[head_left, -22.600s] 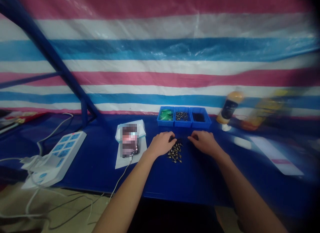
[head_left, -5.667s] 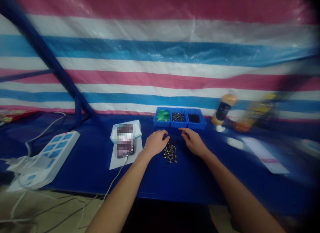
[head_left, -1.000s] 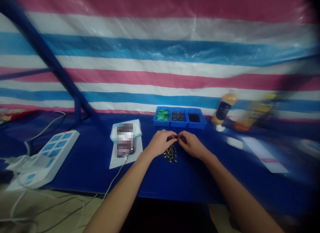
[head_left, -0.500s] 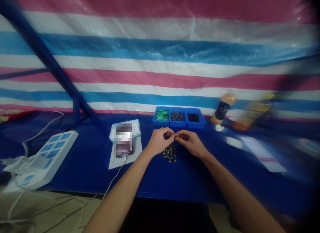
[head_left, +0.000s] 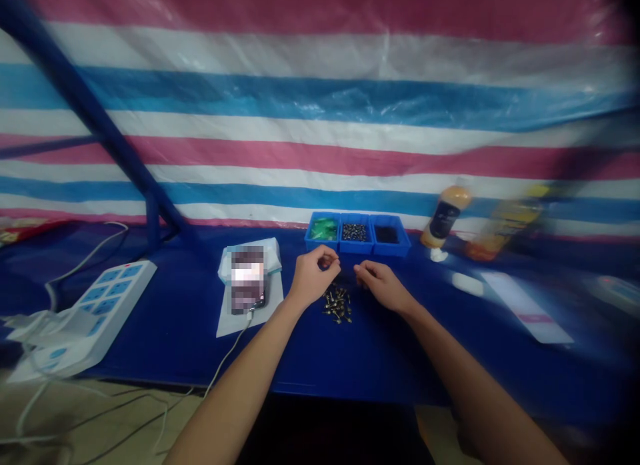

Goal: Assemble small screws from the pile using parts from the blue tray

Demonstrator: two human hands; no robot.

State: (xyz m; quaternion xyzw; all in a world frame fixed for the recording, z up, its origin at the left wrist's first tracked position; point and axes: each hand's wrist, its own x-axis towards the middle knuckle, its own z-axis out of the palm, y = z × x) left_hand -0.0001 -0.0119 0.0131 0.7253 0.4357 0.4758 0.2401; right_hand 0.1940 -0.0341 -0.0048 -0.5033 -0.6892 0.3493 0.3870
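Left fingers (head_left: 326, 256) curled inward, thumb and forefinger drawn narrow at the tips; anything pinched there perhaps too small or shadowed to make out. Right fingers (head_left: 365, 272) loosely extended and slightly bent, tips pointing toward the left hand across a small gap, with nothing visible in them. Left hand (head_left: 313, 277) angled up from the wrist; right hand (head_left: 383, 287) lower, close to the tabletop. Just below and between the two, touching neither, a small loose pile of brass-and-black pins (head_left: 337, 305) on a dark blue table cover (head_left: 300, 362).

Farther forward, a row of three joined blue plastic bins (head_left: 357, 250): green pieces (head_left: 323, 229) in the left compartment, dark speckled beads (head_left: 355, 232) in the middle, black bits (head_left: 386, 234) in the right.

Left of the hands, a pixelated phone (head_left: 247, 295) on a white sheet (head_left: 225, 325), its white charging cable (head_left: 225, 355) trailing off the table edge. Farther left, a white power strip (head_left: 110, 298) with blue sockets and a plug block. To the right, an orange-capped squeeze bottle (head_left: 444, 218), then a blurred yellow bottle (head_left: 505, 225), and a white paper slip (head_left: 525, 317) lying flat. Behind everything, a pink, white and blue striped tarp (head_left: 320, 145) and a slanting blue metal pole (head_left: 95, 118).
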